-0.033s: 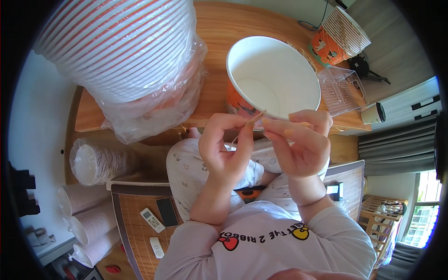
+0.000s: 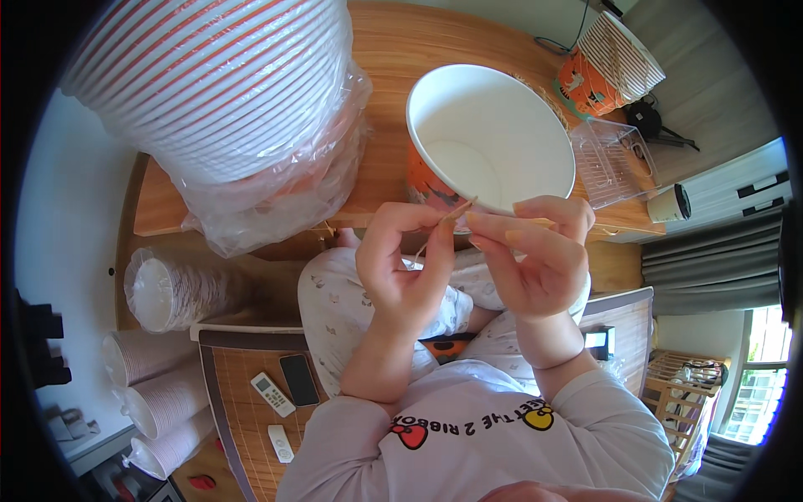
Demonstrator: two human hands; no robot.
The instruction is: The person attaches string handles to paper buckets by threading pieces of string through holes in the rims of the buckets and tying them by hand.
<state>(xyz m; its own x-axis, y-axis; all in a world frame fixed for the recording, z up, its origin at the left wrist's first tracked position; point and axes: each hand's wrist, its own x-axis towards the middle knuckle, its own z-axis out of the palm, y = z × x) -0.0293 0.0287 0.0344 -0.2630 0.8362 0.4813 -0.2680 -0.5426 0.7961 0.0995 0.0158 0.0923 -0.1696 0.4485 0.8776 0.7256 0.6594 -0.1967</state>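
My left hand [image 2: 400,268] and my right hand [image 2: 535,255] are raised together over my lap, fingertips nearly touching. Both pinch a thin tan straw-like strand [image 2: 458,207]; a short end sticks up between the thumbs. Just behind them a large paper bucket [image 2: 535,117], white inside and orange outside, stands at the front edge of the wooden table [image 2: 393,50]. Its open mouth faces up. Whether the strand is fastened to the bucket is hidden by my fingers.
A tall stack of striped paper buckets in clear plastic wrap [image 2: 226,92] fills the table's left. A second orange bucket [image 2: 606,63] and a clear plastic box [image 2: 615,159] sit at the right. Wrapped cup stacks [image 2: 167,293], two remotes [image 2: 272,393] and a phone [image 2: 299,379] lie lower left.
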